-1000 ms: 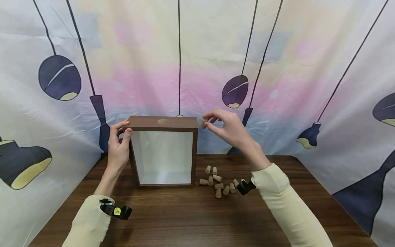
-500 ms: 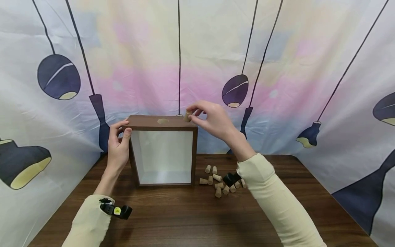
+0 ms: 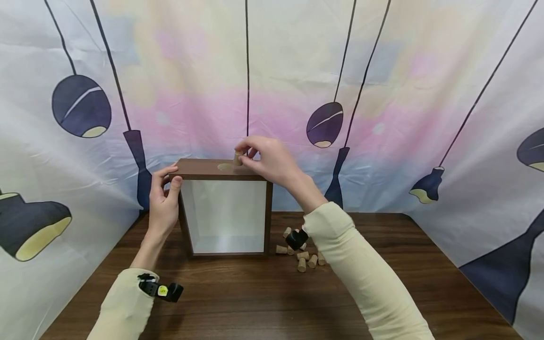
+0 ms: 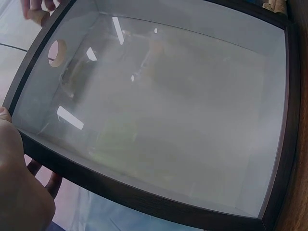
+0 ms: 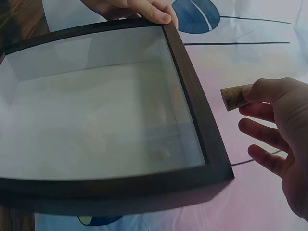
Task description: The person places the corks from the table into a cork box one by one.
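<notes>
A brown wooden shadow box (image 3: pixel 267 217) with a clear front and white inside stands upright on the table. In its top is a round hole (image 3: pixel 225 166); the left wrist view shows the same hole (image 4: pixel 57 53) from within. My left hand (image 3: pixel 163 208) grips the box's upper left corner, thumb in front and fingers behind. Just above the top, right of the hole, my right hand (image 3: pixel 272 160) pinches a cork (image 3: pixel 237 158) between thumb and index finger. In the right wrist view the cork (image 5: pixel 236 97) is apart from the frame, and the other fingers are spread.
Several loose corks (image 3: pixel 302 264) lie on the dark wooden table (image 3: pixel 238 302) to the right of the box, some hidden behind the right wrist camera (image 3: pixel 296 239). Behind the table hangs a cloth backdrop (image 3: pixel 191 94) printed with lamps.
My right hand has carried the cork leftward, from right of the box to over its top near the hole. The left hand and the box have stayed in place.
</notes>
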Demonstrator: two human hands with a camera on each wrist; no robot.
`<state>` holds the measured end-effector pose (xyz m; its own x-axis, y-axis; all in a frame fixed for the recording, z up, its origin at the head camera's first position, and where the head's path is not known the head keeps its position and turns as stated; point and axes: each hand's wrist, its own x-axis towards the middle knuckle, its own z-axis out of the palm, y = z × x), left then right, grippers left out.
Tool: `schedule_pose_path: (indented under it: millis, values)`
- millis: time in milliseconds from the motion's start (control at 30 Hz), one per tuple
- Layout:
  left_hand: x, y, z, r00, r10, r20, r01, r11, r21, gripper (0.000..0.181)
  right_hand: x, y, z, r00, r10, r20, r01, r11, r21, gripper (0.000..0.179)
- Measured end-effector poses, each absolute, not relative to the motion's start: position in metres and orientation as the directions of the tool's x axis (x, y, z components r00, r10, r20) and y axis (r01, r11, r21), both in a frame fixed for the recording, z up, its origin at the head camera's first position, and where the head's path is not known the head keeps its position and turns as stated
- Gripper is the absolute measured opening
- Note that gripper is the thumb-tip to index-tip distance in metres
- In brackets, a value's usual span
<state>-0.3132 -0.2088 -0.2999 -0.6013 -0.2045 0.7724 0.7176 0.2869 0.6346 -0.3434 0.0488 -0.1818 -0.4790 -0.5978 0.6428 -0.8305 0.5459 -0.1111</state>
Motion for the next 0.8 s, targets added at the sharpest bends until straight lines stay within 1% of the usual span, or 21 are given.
schedule_pose_path:
  millis: [400,700,800]
  values:
    - [-0.314,-0.209,-0.301,-0.6,-0.202,0.774,0.722,0.28,0.633,0.033,-0.348,0.015,-0.183,-0.511,-0.632,0.583,-0.807,0.586,-0.074,0.017]
    - [-0.314,-0.209,-0.301,-0.594,-0.202,0.779,0.726,0.282,0.627,0.033,-0.355,0.006,-0.194,-0.6,-0.608,0.52,-0.76,0.635,-0.136,0.016]
    - [-0.314,-0.209,-0.301,-0.592,-0.199,0.781,0.727,0.286,0.624,0.033,-0.356,0.006,-0.196,-0.613,-0.606,0.507,-0.757,0.633,-0.159,0.018]
